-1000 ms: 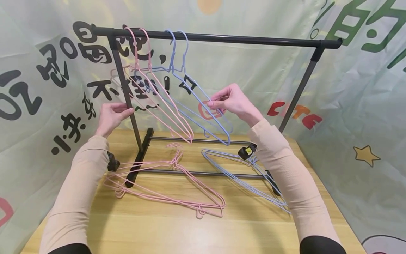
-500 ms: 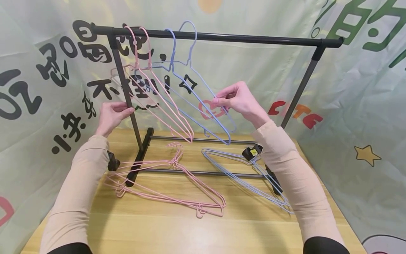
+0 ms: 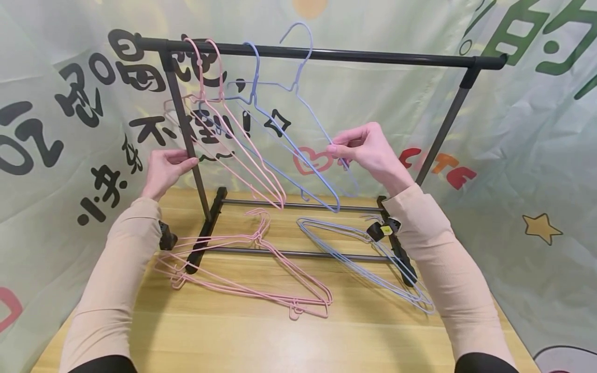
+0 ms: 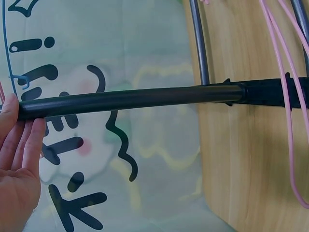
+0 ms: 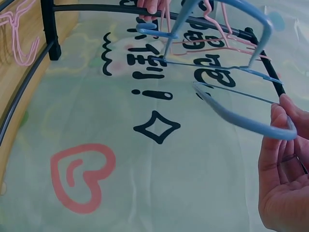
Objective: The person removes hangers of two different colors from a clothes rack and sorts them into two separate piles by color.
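Note:
My right hand [image 3: 366,150] pinches one sloping side of a blue clothes hanger [image 3: 319,123]. That hanger's hook stands above the black rail [image 3: 373,56] and overlaps it in the head view. In the right wrist view, thumb and fingers of the right hand [image 5: 285,179] close on the blue hanger [image 5: 251,127] at the right edge. With thumb and fingertips, my left hand [image 3: 165,171] holds the left post [image 3: 199,186] of the clothes rack; the left wrist view shows the same post [image 4: 130,98]. Two pink hangers [image 3: 221,77] and another blue hanger [image 3: 256,72] hang from the rail.
Several pink hangers [image 3: 258,238] lie in a pile at the table's left and middle. A pile of blue hangers [image 3: 345,263] lies to the right, across the rack's lower bar [image 3: 280,253]. A printed cloth [image 3: 513,155] surrounds the wooden table [image 3: 261,347].
My right hand has moved right with the blue hanger, whose hook has risen from the rail to above it. The left hand has stayed on the post.

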`<action>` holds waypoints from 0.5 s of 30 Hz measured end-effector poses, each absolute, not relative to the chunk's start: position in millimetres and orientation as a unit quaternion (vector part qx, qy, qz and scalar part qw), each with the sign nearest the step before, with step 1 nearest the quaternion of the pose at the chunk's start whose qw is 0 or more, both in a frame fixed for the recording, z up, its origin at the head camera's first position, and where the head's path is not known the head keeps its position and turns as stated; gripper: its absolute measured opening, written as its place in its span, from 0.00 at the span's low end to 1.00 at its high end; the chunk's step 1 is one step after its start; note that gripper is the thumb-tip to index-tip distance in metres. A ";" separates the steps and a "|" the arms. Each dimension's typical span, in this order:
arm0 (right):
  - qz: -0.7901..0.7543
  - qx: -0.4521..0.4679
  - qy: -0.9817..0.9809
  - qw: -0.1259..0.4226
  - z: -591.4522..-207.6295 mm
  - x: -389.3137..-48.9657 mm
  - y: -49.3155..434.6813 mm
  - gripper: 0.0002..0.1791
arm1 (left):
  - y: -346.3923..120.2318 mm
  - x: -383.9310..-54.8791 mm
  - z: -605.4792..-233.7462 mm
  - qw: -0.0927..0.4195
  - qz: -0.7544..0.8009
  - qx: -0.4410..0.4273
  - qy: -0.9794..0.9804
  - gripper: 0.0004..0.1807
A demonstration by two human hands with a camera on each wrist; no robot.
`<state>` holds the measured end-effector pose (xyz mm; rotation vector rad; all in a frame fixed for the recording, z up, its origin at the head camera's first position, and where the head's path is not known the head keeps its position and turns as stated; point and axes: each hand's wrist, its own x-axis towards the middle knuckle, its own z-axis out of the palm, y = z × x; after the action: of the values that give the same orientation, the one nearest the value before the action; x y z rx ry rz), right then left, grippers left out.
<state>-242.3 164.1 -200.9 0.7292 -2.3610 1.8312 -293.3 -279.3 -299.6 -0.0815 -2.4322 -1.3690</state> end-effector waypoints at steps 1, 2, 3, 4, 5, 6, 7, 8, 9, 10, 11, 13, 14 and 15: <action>0.597 0.235 -0.766 0.034 -201.3 -241.9 166.5 0.01 | -279.3 -293.2 -299.6 0.174 -0.482 -0.029 -0.858 0.26; 0.599 0.232 -0.765 0.034 -201.9 -241.3 169.0 0.01 | -279.2 -293.3 -299.6 0.174 -0.483 -0.030 -0.858 0.26; 0.601 0.230 -0.765 0.034 -202.6 -240.6 171.3 0.01 | -279.1 -293.3 -299.5 0.174 -0.483 -0.031 -0.858 0.26; 0.600 0.228 -0.766 0.034 -203.5 -240.0 173.7 0.01 | -279.1 -293.2 -299.3 0.174 -0.483 -0.031 -0.858 0.26; 0.598 0.226 -0.768 0.034 -204.6 -239.3 175.9 0.01 | -279.0 -293.1 -299.2 0.174 -0.483 -0.031 -0.858 0.27; 0.595 0.226 -0.770 0.034 -205.9 -238.6 178.0 0.01 | -279.0 -293.1 -299.1 0.174 -0.482 -0.030 -0.858 0.27; 0.592 0.225 -0.773 0.033 -207.3 -238.1 179.9 0.01 | -279.0 -293.1 -299.0 0.174 -0.481 -0.030 -0.859 0.27; 0.588 0.224 -0.777 0.033 -208.8 -237.4 181.9 0.02 | -278.9 -293.3 -299.0 0.174 -0.482 -0.029 -0.858 0.27; 0.583 0.221 -0.781 0.032 -210.3 -236.5 183.8 0.02 | -278.9 -293.2 -298.9 0.174 -0.481 -0.028 -0.859 0.27; 0.579 0.218 -0.785 0.033 -211.8 -235.5 185.7 0.03 | -278.9 -293.2 -298.9 0.173 -0.481 -0.027 -0.859 0.27; 0.577 0.215 -0.787 0.034 -213.2 -234.2 187.5 0.03 | -278.9 -293.4 -299.0 0.173 -0.483 -0.027 -0.858 0.27; 0.575 0.211 -0.790 0.032 -216.0 -231.6 191.2 0.04 | -278.9 -294.1 -299.4 0.170 -0.487 -0.028 -0.856 0.27; 0.576 0.210 -0.790 0.030 -217.5 -230.3 193.0 0.04 | -278.9 -294.5 -299.7 0.169 -0.491 -0.029 -0.854 0.26; 0.577 0.209 -0.789 0.029 -218.9 -229.0 194.8 0.04 | -278.9 -294.9 -299.9 0.168 -0.493 -0.030 -0.853 0.27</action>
<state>-229.0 194.8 -218.9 0.6442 -2.4349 1.7805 -294.9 -278.9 -299.9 -0.0863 -2.4277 -1.4017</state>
